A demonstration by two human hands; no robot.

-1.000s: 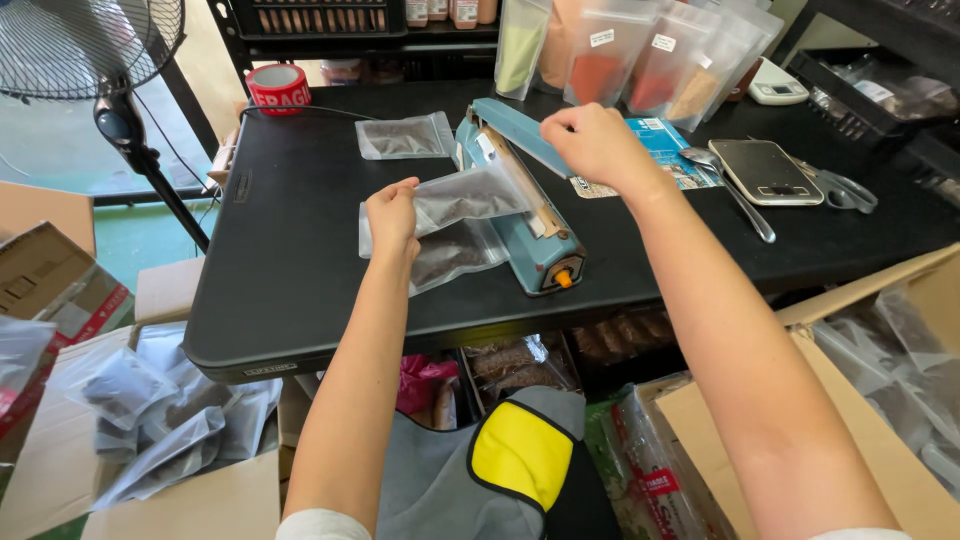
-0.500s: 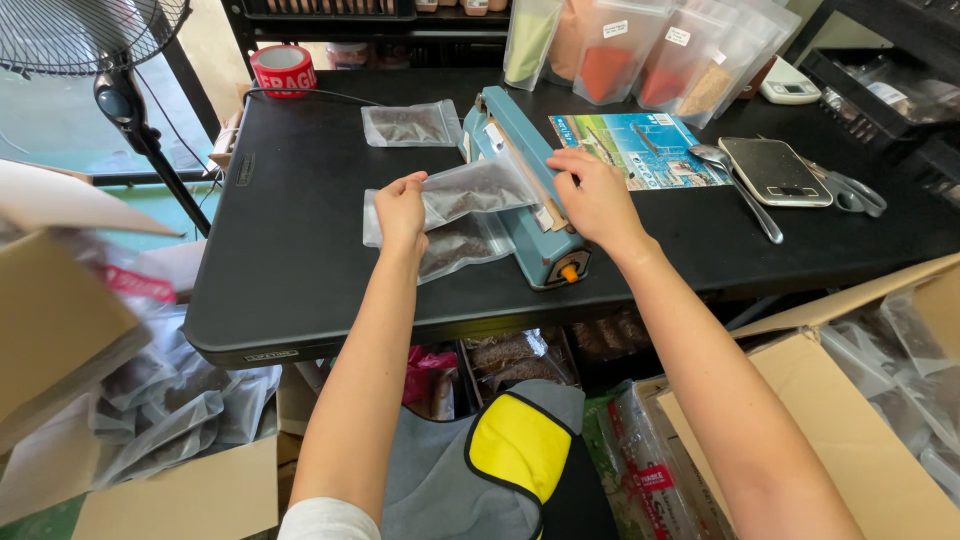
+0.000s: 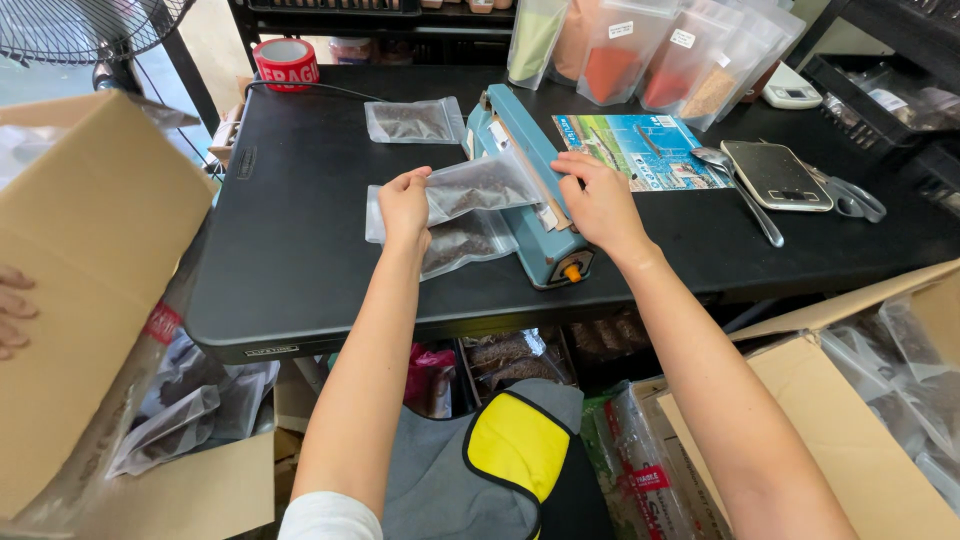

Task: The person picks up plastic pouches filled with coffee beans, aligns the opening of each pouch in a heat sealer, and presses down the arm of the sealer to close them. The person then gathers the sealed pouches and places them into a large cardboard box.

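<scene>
Left hand pinching a clear pouch of dark tea, right hand at three o'clock pressing flat on the blue heat sealer, second filled pouch beneath, black table.

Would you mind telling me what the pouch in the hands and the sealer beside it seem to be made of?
The pouch, pinched by the left hand, looks like thin clear glossy plastic: dark contents show through. The sealer under the right hand seems to be blue painted metal, though possibly plastic.
</scene>
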